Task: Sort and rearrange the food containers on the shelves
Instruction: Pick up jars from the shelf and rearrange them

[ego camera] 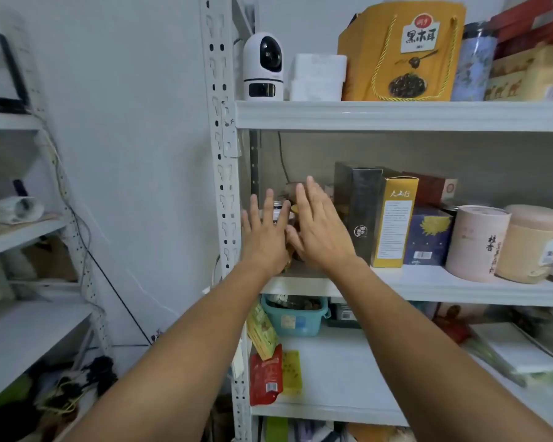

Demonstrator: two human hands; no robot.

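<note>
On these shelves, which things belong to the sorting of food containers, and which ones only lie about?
For the job:
left hand and right hand, both open
small jar behind the fingers
black box
yellow box
pink tube
beige tub

Only lying about:
white camera
black cable

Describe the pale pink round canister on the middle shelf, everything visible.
The pale pink canister is a cylinder that looks like paperboard, with a flat lid of the same colour set off by a seam near the top. Black characters run vertically down its front. It stands upright near the front edge of the middle shelf, between a dark blue box and a tan canister; whether it touches them cannot be told. The left hand and right hand are at the shelf's left end, clear of it.
</note>
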